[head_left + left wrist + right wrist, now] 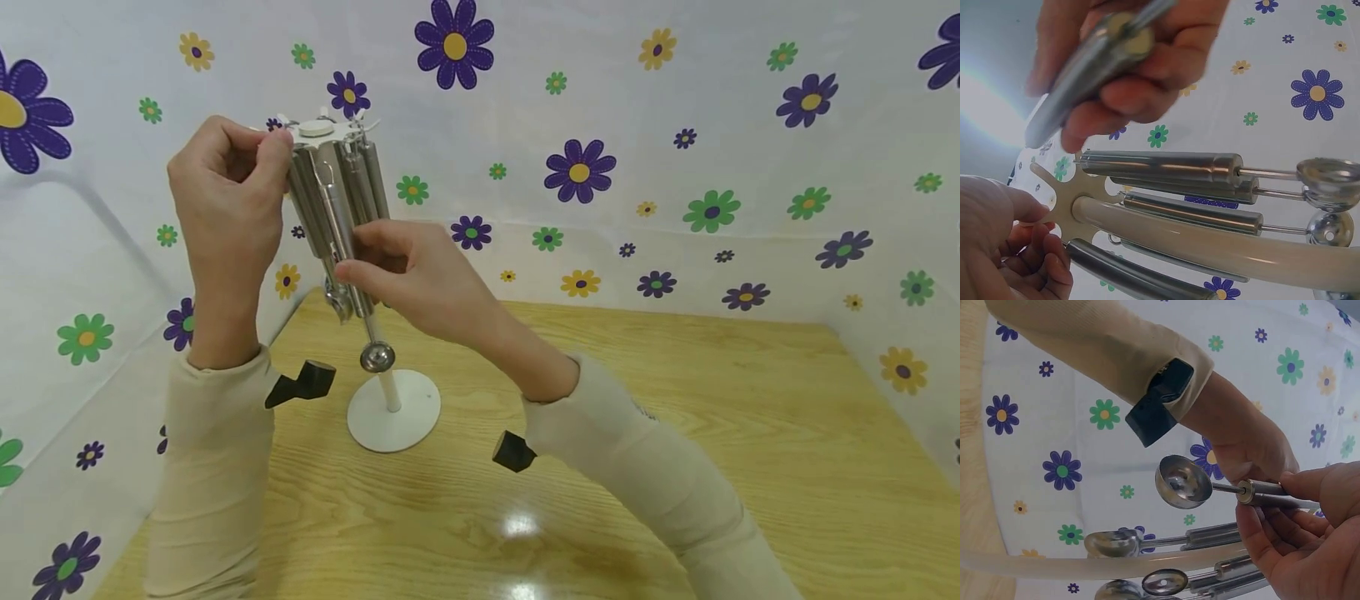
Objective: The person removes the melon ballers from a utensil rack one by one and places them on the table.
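A white stand with a round base (420,417) and a hooked top disc (317,130) carries several steel-handled utensils. My left hand (232,192) pinches the rim of the top disc; in the left wrist view its fingers (1041,256) curl at a hook arm. My right hand (427,283) holds the steel handle of a small scoop (377,357) at the front of the stand. In the right wrist view the scoop's round bowl (1184,481) points away from the right hand (1310,531), whose thumb and fingers close on the handle.
Other hanging utensils (1166,165) surround the pole (1210,244), their bowls pointing down toward the base. The wooden table (675,433) lies below, and a flower-printed cloth (510,125) stands behind and at the sides.
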`<state>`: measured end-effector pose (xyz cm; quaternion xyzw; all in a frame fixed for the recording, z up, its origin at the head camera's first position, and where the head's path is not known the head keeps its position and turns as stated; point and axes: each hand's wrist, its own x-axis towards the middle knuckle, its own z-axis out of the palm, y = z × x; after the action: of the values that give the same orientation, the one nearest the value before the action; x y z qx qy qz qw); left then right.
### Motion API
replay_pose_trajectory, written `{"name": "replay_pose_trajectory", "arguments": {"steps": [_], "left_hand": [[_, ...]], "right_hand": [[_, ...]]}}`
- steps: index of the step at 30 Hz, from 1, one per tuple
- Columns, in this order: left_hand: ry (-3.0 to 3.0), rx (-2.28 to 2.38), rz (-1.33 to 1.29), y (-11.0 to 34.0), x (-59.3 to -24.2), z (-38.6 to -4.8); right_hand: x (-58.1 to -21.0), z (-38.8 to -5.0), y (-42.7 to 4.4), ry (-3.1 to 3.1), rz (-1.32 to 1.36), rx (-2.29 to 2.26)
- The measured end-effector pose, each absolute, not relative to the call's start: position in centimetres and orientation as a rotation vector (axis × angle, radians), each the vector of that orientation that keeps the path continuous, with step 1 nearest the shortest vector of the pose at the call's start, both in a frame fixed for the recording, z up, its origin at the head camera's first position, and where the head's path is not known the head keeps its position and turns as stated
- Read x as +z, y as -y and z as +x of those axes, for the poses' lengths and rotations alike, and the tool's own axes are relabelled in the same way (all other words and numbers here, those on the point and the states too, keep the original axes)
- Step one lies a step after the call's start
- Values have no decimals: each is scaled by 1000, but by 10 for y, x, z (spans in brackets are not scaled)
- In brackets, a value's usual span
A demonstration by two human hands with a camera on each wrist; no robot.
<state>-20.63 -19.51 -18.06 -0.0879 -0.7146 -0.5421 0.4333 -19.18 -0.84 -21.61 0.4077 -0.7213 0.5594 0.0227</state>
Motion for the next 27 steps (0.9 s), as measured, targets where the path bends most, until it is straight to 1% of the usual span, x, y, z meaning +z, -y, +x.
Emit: {"name": "replay_pose_trajectory", "arguments": {"steps": [9, 22, 27], "left_hand": [[1773, -1346, -214, 197, -181, -205], [1770, -1336, -204, 194, -181, -203], [1757, -1342, -199, 194, -181, -203]], "right_hand": [[-252, -190, 2, 2319, 1234, 1790], [-332, -188, -7, 2506, 1148, 1889], [-352, -187, -10, 2568, 1111, 1936]]}}
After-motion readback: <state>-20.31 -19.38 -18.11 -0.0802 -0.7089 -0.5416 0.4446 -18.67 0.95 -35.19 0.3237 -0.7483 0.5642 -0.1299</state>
